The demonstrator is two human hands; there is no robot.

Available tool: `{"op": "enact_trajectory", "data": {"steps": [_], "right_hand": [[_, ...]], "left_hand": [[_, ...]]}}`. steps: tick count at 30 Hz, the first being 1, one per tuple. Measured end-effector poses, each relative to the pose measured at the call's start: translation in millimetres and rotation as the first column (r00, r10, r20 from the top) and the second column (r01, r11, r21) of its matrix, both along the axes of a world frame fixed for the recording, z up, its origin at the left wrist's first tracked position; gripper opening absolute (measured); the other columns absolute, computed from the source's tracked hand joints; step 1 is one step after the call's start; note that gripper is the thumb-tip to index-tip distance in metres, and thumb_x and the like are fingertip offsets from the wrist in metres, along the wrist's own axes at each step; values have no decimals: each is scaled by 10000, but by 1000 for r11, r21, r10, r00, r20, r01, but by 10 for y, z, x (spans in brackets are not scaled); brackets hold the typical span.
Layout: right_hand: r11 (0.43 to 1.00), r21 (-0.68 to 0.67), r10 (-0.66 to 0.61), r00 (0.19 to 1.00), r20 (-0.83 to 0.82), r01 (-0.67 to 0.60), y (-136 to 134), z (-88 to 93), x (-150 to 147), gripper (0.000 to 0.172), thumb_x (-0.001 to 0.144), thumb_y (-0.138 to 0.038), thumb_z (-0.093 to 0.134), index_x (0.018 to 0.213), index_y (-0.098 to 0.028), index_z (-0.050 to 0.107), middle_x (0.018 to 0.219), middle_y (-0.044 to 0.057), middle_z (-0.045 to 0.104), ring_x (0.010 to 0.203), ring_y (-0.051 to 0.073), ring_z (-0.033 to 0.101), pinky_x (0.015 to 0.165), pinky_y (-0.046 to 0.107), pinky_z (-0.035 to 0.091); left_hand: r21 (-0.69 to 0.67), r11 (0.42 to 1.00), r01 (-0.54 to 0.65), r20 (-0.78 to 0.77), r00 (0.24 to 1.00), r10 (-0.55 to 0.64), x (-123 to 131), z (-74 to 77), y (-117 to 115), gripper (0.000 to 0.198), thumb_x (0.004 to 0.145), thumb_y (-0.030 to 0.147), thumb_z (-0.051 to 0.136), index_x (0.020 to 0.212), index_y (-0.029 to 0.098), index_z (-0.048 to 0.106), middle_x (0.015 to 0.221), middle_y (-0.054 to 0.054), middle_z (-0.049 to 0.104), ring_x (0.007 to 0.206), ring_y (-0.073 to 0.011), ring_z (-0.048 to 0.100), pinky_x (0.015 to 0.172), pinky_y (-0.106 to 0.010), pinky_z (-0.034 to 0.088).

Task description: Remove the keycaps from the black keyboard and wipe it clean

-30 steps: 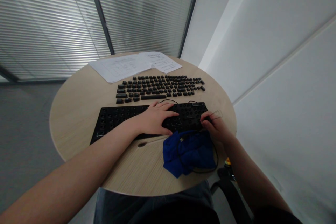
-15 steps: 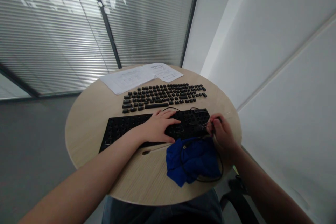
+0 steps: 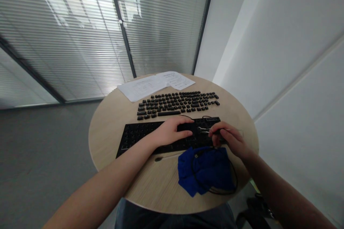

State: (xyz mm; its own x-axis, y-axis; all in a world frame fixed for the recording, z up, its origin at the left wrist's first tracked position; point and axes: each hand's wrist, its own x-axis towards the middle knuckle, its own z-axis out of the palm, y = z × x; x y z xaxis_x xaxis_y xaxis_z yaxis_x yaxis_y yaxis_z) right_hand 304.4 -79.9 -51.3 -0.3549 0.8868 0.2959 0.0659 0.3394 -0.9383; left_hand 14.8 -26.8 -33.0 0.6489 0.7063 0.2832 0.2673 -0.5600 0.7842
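Observation:
A black keyboard (image 3: 146,132) with its keycaps off lies across the table. My left hand (image 3: 172,130) rests on its middle, thumb and fingers stretched out and apart. Over the right end of the keyboard, my right hand (image 3: 225,136) pinches a wire keycap puller (image 3: 204,130). Its thin metal prongs point left, close to my left fingertips; whether they touch a key is too small to tell. Just below the keyboard, a blue cloth (image 3: 205,171) lies crumpled with a black cable (image 3: 194,175) looped over it. A thin brush (image 3: 159,159) lies left of the cloth.
Loose black keycaps (image 3: 168,113) stand in rows beyond the keyboard. Printed paper sheets (image 3: 142,87) lie at the far edge of the round wooden table (image 3: 107,128). A white wall (image 3: 292,43) rises at the right, and glass with blinds (image 3: 161,25) stands behind.
My right hand has turned and moved left over the keyboard, bringing the puller's prongs nearer my left hand. The left hand stays on the keyboard with its fingers slightly shifted. The view has tilted somewhat.

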Motion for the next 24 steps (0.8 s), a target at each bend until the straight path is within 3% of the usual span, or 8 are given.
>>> {"op": "enact_trajectory", "data": {"steps": [4, 7, 12, 20, 22, 24], "right_hand": [[989, 63, 130, 991, 11, -131, 88, 257, -227, 371, 1076, -535, 546, 1050, -220, 739, 894, 57, 751, 597, 126, 673, 497, 230, 486], [985, 112, 136, 989, -54, -129, 137, 307, -409, 384, 1073, -547, 550, 1015, -215, 734, 879, 50, 746, 605, 125, 695, 485, 215, 477], [984, 154, 114, 982, -151, -91, 141, 139, -521, 412, 1082, -558, 522, 1013, -207, 727, 889, 57, 747, 590, 120, 694, 470, 214, 460], [960, 281, 40, 984, -173, 10, 94, -20, -525, 468, 1111, -563, 417, 1037, -223, 729, 906, 71, 745, 612, 149, 683, 494, 263, 466], [934, 346, -32, 985, -167, 89, 104, -43, -504, 529, 1120, -574, 337, 1021, -235, 731, 868, 68, 720, 603, 163, 652, 502, 289, 470], [867, 449, -189, 977, -103, 215, 112, -36, -468, 571, 1116, -589, 295, 1006, -249, 741, 876, 80, 702, 691, 205, 666, 595, 350, 535]], "left_hand": [[-338, 938, 71, 223, 975, 7, -5, 22, -27, 427, 867, 390, 804, 1228, 164, 768, 1079, -94, 817, 956, -214, 752, 918, -371, 591], [-467, 881, 78, 273, 960, 60, -46, 52, -16, 405, 794, 401, 878, 1095, 145, 792, 804, -25, 768, 701, -133, 680, 725, -273, 570], [-515, 857, 28, 279, 950, 137, -79, 83, 33, 403, 725, 407, 922, 983, 136, 774, 745, 2, 715, 639, -104, 623, 613, -230, 555], [-500, 865, -36, 269, 943, 195, -56, 79, 39, 392, 726, 406, 900, 974, 143, 751, 743, 2, 701, 645, -112, 625, 591, -235, 577], [-483, 872, -77, 289, 927, 241, -67, 88, 53, 391, 750, 420, 877, 993, 144, 743, 758, -3, 698, 663, -121, 633, 586, -241, 584], [-473, 874, -113, 299, 912, 280, -81, 100, 68, 383, 768, 420, 857, 1009, 147, 737, 773, -7, 693, 678, -126, 635, 571, -236, 580]]}}
